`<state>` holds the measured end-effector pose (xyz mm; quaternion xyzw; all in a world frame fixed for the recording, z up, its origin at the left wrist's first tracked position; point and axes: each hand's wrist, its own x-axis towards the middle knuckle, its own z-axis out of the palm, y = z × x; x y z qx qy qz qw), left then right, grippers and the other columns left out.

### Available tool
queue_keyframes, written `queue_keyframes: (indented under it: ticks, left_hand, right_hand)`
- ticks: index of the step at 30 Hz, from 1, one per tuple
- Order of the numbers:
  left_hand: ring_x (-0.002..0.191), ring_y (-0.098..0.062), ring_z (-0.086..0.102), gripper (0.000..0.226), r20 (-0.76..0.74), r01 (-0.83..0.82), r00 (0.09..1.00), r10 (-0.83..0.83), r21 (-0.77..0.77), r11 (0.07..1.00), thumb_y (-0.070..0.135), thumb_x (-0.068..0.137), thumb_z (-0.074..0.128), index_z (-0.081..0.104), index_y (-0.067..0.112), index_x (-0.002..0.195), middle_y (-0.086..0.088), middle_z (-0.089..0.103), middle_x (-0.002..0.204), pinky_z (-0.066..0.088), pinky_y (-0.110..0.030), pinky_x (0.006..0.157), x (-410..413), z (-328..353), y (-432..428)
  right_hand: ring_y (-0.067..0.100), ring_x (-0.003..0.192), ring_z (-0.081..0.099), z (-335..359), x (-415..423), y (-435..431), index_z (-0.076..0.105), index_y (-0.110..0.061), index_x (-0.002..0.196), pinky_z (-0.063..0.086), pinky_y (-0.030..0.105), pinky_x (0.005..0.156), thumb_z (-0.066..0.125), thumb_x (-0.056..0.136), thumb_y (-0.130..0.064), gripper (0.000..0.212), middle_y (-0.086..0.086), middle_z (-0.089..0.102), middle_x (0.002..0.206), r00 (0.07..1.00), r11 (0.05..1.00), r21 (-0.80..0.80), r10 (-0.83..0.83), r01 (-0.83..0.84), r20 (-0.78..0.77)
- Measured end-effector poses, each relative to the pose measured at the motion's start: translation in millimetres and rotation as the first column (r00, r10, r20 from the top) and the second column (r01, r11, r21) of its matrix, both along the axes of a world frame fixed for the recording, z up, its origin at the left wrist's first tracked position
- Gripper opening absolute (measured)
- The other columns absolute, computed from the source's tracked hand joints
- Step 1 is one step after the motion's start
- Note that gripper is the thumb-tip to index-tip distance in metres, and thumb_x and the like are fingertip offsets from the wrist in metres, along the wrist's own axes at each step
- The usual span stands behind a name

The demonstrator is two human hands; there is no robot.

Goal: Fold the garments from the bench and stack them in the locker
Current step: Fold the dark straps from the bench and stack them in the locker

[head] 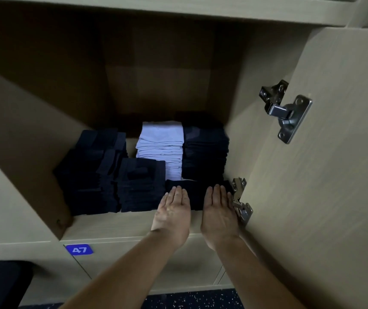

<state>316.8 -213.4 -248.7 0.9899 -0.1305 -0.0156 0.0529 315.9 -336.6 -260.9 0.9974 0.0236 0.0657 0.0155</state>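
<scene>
Both flat, straight-fingered hands, left hand (174, 202) and right hand (219, 206), press on the low dark folded garment (197, 194) at the near right of the pale wooden locker (134, 224), beside taller navy stacks (143, 181).

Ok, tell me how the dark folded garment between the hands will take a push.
Probably soft: the dark folded garment is cloth, so it may bunch rather than slide whole. Likely light; left hand and right hand touch it with flat fingers. Lying flat on the locker shelf, it shouldn't roll.
</scene>
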Motion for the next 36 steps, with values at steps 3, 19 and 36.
queue_keyframes:
  ticks: [3, 19, 36]
  left_hand:
    - [0.151, -0.025, -0.009, 0.069, 0.001, 0.004, 1.000, -0.004, -0.004, 1.000, -0.002, 0.097, 0.033, -0.007, 0.001, 0.153, -0.017, -0.009, 0.163, -0.005, -0.035, 0.123, 0.9, -7.2, -0.4]
    - [0.151, -0.019, -0.004, 0.072, 0.261, 0.127, 0.958, -0.119, -0.014, 0.992, 0.006, 0.097, 0.046, 0.004, 0.005, 0.155, -0.010, -0.005, 0.163, -0.007, -0.029, 0.117, -4.5, -8.0, 13.2]
    - [0.063, -0.024, 0.066, 0.059, 0.440, 0.169, 0.860, -0.257, 0.229, 0.959, -0.006, 0.038, 0.085, 0.076, -0.002, 0.095, -0.011, 0.068, 0.073, 0.053, -0.027, 0.049, 32.7, -24.2, 8.5]
  right_hand:
    - [0.035, 0.149, 0.005, -10.9, 1.4, 0.1, 0.001, 0.002, 0.151, 0.006, 0.041, 0.120, 0.030, 0.096, -0.007, 0.063, 0.024, 0.006, 0.159, 1.000, 0.999, 0.030, -0.021, 0.021, 0.012]
    - [0.039, 0.137, 0.039, 0.1, 6.6, 2.7, 0.039, 0.000, 0.143, 0.045, 0.044, 0.102, 0.064, 0.081, -0.007, 0.067, 0.027, 0.039, 0.146, 0.997, 0.998, 0.045, -0.042, 0.039, 0.062]
    - [0.033, 0.084, 0.067, -25.4, 32.8, -4.8, 0.074, -0.002, 0.101, 0.057, 0.039, 0.077, 0.034, 0.073, -0.003, 0.049, 0.023, 0.070, 0.093, 0.971, 0.992, -0.121, 0.074, -0.047, 0.229]
